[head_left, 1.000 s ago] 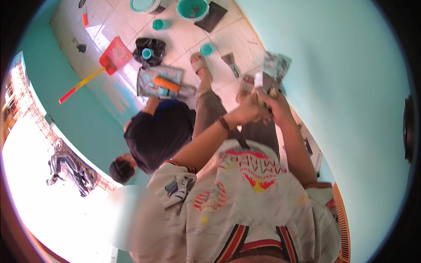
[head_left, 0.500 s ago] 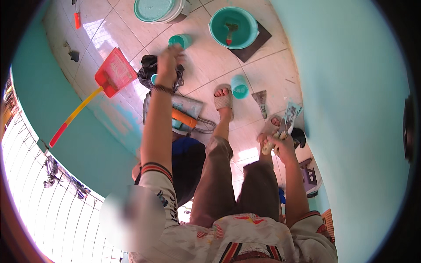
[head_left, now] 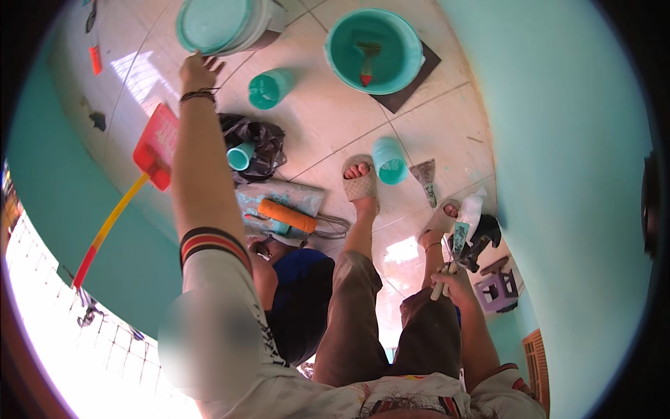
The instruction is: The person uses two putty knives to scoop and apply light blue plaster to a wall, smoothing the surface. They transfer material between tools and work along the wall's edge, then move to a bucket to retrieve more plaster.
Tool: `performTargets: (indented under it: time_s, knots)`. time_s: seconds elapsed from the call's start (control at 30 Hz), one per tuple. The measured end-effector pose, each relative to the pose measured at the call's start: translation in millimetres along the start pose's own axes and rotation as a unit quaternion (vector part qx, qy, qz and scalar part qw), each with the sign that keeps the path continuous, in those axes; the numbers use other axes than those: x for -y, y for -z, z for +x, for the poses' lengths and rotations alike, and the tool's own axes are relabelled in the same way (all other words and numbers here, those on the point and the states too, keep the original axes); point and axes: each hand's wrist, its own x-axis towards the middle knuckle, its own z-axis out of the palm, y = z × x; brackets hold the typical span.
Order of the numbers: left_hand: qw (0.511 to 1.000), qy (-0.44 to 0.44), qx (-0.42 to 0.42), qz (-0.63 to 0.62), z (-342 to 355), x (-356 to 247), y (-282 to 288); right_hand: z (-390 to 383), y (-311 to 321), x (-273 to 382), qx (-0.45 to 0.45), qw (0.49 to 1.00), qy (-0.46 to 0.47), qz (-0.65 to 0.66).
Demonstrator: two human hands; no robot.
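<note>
My left hand (head_left: 200,74) is stretched out at the near rim of a white bucket with a turquoise top (head_left: 218,24). Its fingers are apart and grip nothing visible; whether they touch the rim I cannot tell. Close to my right leg, my right hand (head_left: 452,283) is closed round the pale handles of what look like two putty knives (head_left: 460,241), one paint-stained blade pointing up. Another scraper (head_left: 425,178) lies on the floor by my feet. A turquoise-smeared cup (head_left: 270,89) stands near the white bucket, and a second cup (head_left: 390,162) sits beside my left foot.
A turquoise bucket (head_left: 335,73) holds a paintbrush (head_left: 367,64). A red dustpan (head_left: 155,143), black plastic bag (head_left: 264,145) and orange roller (head_left: 287,215) on a tray lie leftward. Another person in dark-blue clothing (head_left: 300,279) is low beside my left leg. A wall (head_left: 565,174) rises at right.
My left hand has moved from above the black bag, leftward and farther out, to the white bucket's rim. My right hand has come lower and nearer my body, still holding the putty knives.
</note>
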Motion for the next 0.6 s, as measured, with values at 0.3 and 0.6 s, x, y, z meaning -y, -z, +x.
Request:
performTargets:
  time_s: [0.3,0.6]
  knots:
    - [0.998,-0.065,-0.012,-0.017,-9,-19,4,5,-23,21,-0.02,0.999,0.032,0.029]
    - [0.965,-0.201,0.111,-0.124,-129,12,40,82,-115,163,0.025,0.959,0.258,0.113]
